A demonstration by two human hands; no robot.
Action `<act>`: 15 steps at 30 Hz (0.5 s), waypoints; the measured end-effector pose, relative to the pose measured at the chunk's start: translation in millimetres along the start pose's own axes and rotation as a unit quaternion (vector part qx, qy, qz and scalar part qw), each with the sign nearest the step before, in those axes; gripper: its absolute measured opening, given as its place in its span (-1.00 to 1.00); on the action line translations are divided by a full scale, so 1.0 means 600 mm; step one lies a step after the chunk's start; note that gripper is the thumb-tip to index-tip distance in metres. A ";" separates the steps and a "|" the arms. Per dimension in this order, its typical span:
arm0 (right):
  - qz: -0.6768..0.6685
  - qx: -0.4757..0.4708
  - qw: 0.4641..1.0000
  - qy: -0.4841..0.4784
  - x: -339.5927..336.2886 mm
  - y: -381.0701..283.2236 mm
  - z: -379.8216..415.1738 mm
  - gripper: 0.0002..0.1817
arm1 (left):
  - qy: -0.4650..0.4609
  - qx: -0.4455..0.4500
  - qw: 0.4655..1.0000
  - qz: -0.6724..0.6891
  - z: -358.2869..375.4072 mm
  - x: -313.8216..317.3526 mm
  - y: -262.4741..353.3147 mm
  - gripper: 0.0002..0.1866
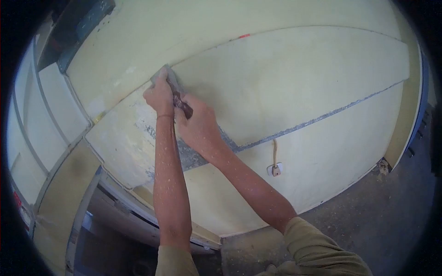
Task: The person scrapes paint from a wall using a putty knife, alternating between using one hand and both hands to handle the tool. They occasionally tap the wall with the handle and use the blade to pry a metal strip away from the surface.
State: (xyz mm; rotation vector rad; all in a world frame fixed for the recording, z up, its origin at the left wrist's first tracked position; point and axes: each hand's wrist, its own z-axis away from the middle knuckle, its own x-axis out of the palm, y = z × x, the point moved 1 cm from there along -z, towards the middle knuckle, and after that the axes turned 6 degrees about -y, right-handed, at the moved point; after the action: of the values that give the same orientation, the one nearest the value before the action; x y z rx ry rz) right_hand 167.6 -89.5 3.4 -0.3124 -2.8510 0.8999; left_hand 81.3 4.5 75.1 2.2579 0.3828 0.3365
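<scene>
Both of my hands are on a trowel (174, 83) with a grey blade and a dark handle, held against a cream wall panel (294, 69). Up at the blade is my left hand (160, 95), its fingers closed over the front part. My right hand (200, 123) wraps around the handle, lower and to the right. Some of the blade is hidden behind my fingers. Pale specks dot both forearms. Below my hands runs a rough grey strip (191, 155), with patchy, scraped-looking surface beside it on the left.
A white socket (275, 169) with a short cable sits on the lower wall. At lower left there is a dark opening with a frame (117, 195). White panels (34, 119) stand at far left. Grey, speckled floor (354, 211) lies below the wall.
</scene>
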 end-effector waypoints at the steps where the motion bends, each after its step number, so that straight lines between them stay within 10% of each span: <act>1: -0.002 0.001 1.000 -0.003 0.002 -0.002 0.012 -0.72 | 0.005 -0.001 0.999 -0.037 -0.001 -0.005 -0.001 -0.48; 15: 0.024 0.042 0.999 0.000 -0.023 -0.034 0.040 -0.73 | 0.034 0.004 0.982 -0.188 0.036 -0.020 0.019 -0.38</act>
State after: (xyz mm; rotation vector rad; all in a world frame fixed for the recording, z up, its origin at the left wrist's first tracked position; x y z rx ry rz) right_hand 173.0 -122.3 -5.0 -0.3733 -2.8065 1.0261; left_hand 79.9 -21.9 68.2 2.1289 0.8322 0.2141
